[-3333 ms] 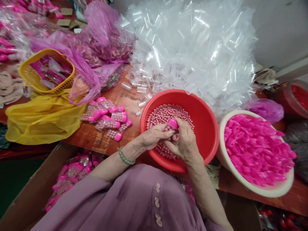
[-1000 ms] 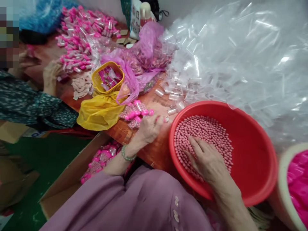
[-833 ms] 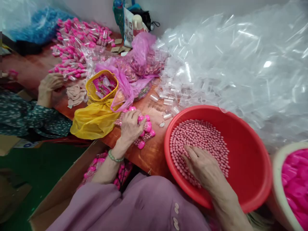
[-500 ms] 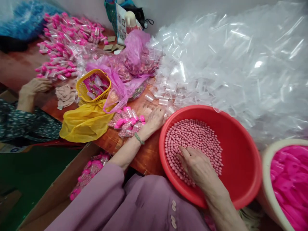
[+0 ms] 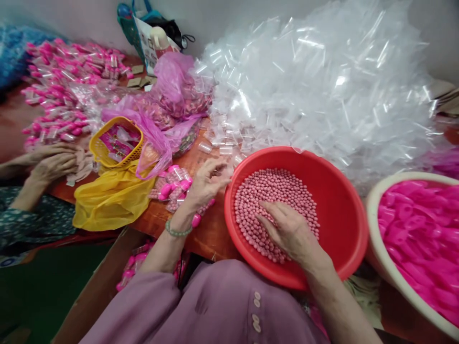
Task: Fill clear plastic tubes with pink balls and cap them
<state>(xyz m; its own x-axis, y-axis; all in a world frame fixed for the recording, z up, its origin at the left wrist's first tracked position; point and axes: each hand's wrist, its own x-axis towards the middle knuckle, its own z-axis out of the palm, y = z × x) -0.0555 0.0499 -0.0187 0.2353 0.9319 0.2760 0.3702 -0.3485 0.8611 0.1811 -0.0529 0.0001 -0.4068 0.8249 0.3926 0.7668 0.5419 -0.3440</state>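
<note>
My right hand (image 5: 287,229) is lowered into a red plastic basin (image 5: 340,215), over a heap of small round pink beads (image 5: 276,186). A small gap shows between its thumb and forefinger, and the palm side is hidden. My left hand (image 5: 206,184), with a green bead bracelet on its wrist, is just outside the basin's left rim. Its thumb and fingers are curled round a clear plastic tube (image 5: 221,173), hard to see against the background. Beside that hand lie several filled clear tubes with bright pink caps (image 5: 175,184).
A big pile of clear plastic tubes (image 5: 304,86) rises behind the basin. At right stands a cream tub (image 5: 373,210) of pink plastic parts. Leftward are a yellow basket (image 5: 93,145), a yellow bag (image 5: 111,200), pink bags (image 5: 172,76) and another person's hands (image 5: 53,165).
My left hand has lifted from the clear tubes and come nearer, its fingers now curled round a tube. My right hand stays at the beads, thumb and forefinger slightly apart. The view has shifted right.
</note>
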